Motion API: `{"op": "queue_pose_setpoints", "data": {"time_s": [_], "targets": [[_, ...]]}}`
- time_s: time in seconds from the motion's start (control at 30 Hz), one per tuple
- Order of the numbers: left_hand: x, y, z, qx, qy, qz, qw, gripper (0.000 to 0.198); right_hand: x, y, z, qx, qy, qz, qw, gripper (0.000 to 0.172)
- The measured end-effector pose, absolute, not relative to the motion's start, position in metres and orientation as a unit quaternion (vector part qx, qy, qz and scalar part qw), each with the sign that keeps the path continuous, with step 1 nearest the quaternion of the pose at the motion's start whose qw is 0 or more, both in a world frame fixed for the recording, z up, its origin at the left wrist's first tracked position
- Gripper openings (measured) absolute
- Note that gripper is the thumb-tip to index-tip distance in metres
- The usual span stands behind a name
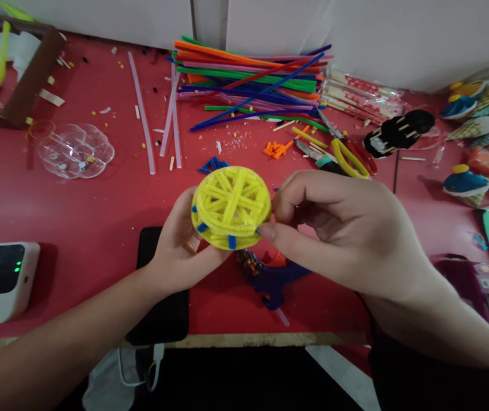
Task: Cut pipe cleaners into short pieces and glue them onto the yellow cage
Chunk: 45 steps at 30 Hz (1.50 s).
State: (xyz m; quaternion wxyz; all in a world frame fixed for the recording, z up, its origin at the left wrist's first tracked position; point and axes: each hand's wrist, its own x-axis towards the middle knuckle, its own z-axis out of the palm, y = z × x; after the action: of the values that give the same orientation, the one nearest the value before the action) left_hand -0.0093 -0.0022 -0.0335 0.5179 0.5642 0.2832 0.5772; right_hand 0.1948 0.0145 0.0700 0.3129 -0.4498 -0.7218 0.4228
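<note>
A yellow pipe-cleaner wheel (238,197) with spokes is held up over the table's front part. Short blue pipe-cleaner pieces (232,242) stand between its two rims on the near side. My left hand (184,245) is closed around the wheel's left and lower edge. At its right rim, my right hand (339,228) pinches with thumb and forefinger, a bit of blue showing at the thumb tip. Below the wheel lies a blue glue gun (276,279), partly covered by the hands. Behind the wheel is a small pile of cut blue pieces (213,164).
Bundled coloured pipe cleaners (253,80) lie at the back. Pliers (321,160), yellow-handled scissors (349,157) and cut orange pieces (275,149) are at right. A clear flower-shaped tray (76,151), a black phone (163,311) and a white device (2,279) are at left.
</note>
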Motion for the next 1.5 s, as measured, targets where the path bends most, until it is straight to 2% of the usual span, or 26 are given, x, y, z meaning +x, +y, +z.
{"op": "queue_pose_setpoints", "data": {"time_s": [0.13, 0.27, 0.37, 0.5, 0.67, 0.7, 0.77, 0.8, 0.9, 1.0, 1.17, 1.23, 1.4, 1.5], "targets": [[-0.010, -0.004, -0.032, 0.559, 0.304, 0.568, 0.522, 0.047, 0.195, 0.013, 0.072, -0.457, -0.729, 0.407, 0.308, 0.023], [-0.011, -0.005, -0.033, 0.541, 0.321, 0.567, 0.531, 0.044, 0.198, 0.010, 0.078, -0.449, -0.698, 0.421, 0.367, 0.013], [-0.012, -0.005, -0.038, 0.492, 0.304, 0.591, 0.563, 0.048, 0.202, 0.014, 0.072, -0.461, -0.673, 0.423, 0.395, 0.021], [-0.015, -0.005, -0.043, 0.465, 0.262, 0.585, 0.611, 0.046, 0.205, 0.028, 0.053, -0.419, -0.643, 0.494, 0.408, 0.026], [-0.017, -0.003, -0.041, 0.438, 0.274, 0.590, 0.621, 0.045, 0.200, 0.037, 0.046, -0.444, -0.691, 0.432, 0.373, 0.042], [-0.018, -0.002, -0.040, 0.432, 0.281, 0.589, 0.623, 0.045, 0.200, 0.037, 0.047, -0.446, -0.700, 0.417, 0.370, 0.038], [-0.018, 0.000, -0.040, 0.420, 0.292, 0.583, 0.631, 0.045, 0.199, 0.037, 0.047, -0.441, -0.710, 0.412, 0.362, 0.019], [-0.018, 0.000, -0.040, 0.417, 0.296, 0.579, 0.635, 0.045, 0.200, 0.038, 0.047, -0.437, -0.714, 0.419, 0.352, 0.014], [-0.017, 0.001, -0.040, 0.425, 0.301, 0.568, 0.637, 0.048, 0.200, 0.039, 0.044, -0.427, -0.735, 0.430, 0.304, 0.024], [-0.017, 0.000, -0.040, 0.460, 0.313, 0.557, 0.616, 0.053, 0.201, 0.042, 0.038, -0.421, -0.758, 0.401, 0.296, 0.014], [-0.013, 0.001, -0.035, 0.546, 0.319, 0.544, 0.551, 0.055, 0.202, 0.045, 0.032, -0.418, -0.789, 0.346, 0.288, 0.007], [-0.011, 0.001, -0.033, 0.578, 0.307, 0.539, 0.531, 0.055, 0.204, 0.045, 0.032, -0.411, -0.800, 0.329, 0.288, 0.010], [-0.014, -0.002, -0.028, 0.665, 0.263, 0.517, 0.470, 0.069, 0.209, 0.047, 0.037, -0.406, -0.794, 0.333, 0.308, 0.021], [-0.018, -0.004, -0.027, 0.688, 0.266, 0.492, 0.463, 0.065, 0.214, 0.049, 0.038, -0.411, -0.784, 0.341, 0.316, 0.021]]}}
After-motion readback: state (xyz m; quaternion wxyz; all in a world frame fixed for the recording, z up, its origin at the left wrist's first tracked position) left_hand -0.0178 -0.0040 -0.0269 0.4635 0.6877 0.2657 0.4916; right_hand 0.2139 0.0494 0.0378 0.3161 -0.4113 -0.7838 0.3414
